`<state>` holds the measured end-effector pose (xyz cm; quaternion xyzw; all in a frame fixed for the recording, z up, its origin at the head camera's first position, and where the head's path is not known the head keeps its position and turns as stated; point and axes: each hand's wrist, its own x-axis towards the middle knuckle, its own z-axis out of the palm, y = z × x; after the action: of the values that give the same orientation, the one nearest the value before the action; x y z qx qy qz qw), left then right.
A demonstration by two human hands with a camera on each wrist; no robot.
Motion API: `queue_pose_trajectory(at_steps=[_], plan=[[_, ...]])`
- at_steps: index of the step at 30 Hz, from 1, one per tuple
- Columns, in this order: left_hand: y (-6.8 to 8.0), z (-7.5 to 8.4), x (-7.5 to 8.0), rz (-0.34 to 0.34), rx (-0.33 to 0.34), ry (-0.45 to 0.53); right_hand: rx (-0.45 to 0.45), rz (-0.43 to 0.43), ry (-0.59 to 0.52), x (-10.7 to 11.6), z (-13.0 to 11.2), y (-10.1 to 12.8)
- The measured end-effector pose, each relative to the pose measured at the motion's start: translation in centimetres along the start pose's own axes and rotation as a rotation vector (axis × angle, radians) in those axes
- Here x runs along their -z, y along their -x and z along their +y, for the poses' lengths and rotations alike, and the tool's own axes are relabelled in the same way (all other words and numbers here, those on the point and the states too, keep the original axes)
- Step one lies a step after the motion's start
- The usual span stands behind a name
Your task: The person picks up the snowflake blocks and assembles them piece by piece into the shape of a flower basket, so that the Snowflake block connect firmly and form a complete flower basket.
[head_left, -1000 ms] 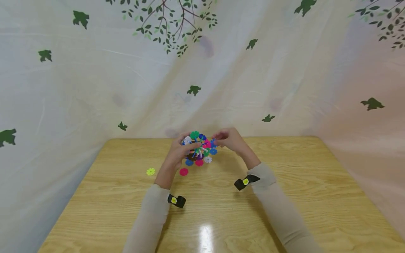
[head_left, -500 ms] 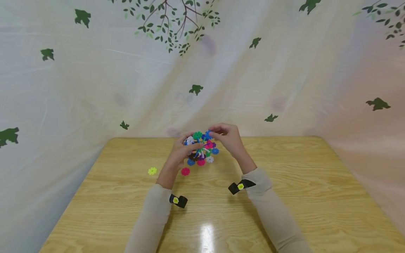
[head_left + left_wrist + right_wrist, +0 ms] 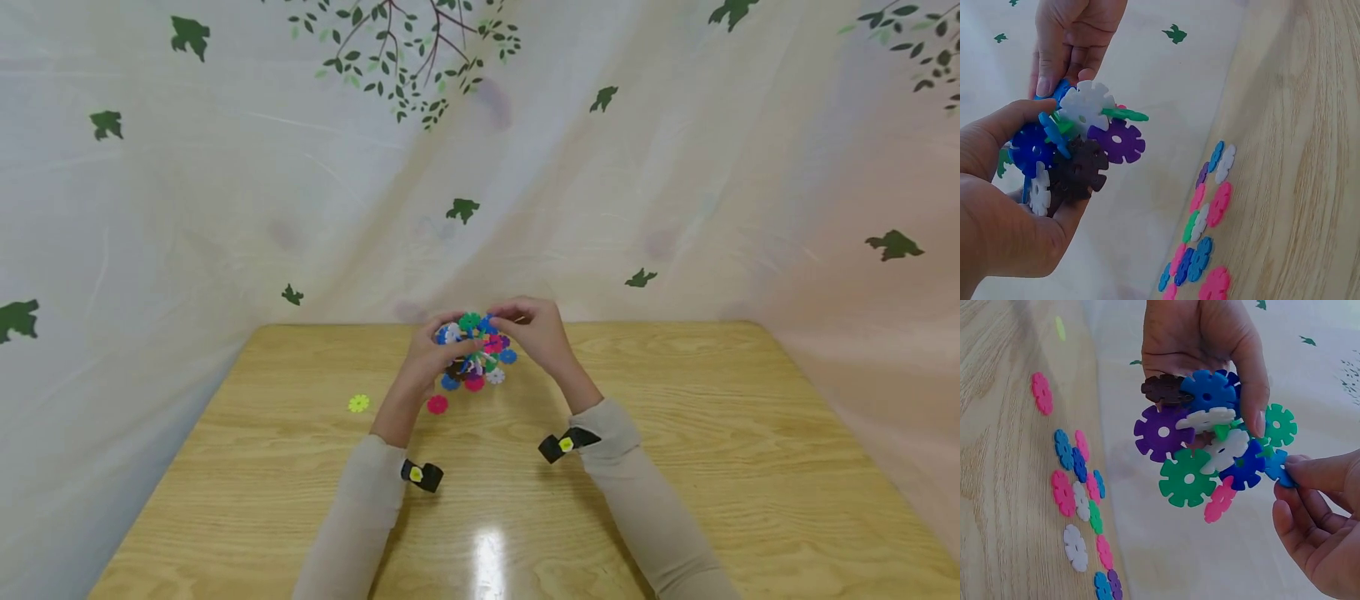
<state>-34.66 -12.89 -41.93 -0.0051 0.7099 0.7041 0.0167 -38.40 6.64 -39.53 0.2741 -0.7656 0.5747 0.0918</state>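
A cluster of joined, notched plastic discs (image 3: 1225,450) in blue, white, green, purple, pink and dark brown is held up over the far part of the table. My left hand (image 3: 423,358) grips it from the left, thumb across its near side. My right hand (image 3: 536,329) pinches a light blue disc (image 3: 1280,470) between thumb and fingers, right at the cluster's edge beside a green disc (image 3: 1280,425). In the left wrist view, a dark brown disc (image 3: 1082,170) and a purple disc (image 3: 1117,141) face the camera. The cluster's core is hidden by the outer discs.
Several loose discs lie on the wooden table (image 3: 675,467) below the hands, among them a pink disc (image 3: 438,404) and a white disc (image 3: 1075,548). A yellow disc (image 3: 359,403) lies farther left. Behind the table hangs a pale cloth (image 3: 360,208) with printed leaves.
My right hand has gone from the cluster's right side to its upper right, bringing the blue disc against it. My left hand keeps its grip almost in place.
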Motion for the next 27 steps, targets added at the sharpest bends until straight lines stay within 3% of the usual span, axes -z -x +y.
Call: queue_pose_trajectory(at_steps=[7,12,18,27], plan=[[0.16,0.04,0.02,0.022,-0.105,-0.116,0.021,-0.018,-0.007,-0.19,0.21,0.20],[0.33,0.28,-0.17,0.026,-0.120,-0.079,0.055,0.028,-0.064,-0.69,0.41,0.27],[0.16,0.32,-0.24,0.016,-0.082,-0.033,0.067,0.063,-0.109,-0.86,0.63,0.26],[0.28,0.63,0.53,-0.120,0.035,-0.068,0.049,-0.060,-0.060,-0.15,0.71,-0.11]])
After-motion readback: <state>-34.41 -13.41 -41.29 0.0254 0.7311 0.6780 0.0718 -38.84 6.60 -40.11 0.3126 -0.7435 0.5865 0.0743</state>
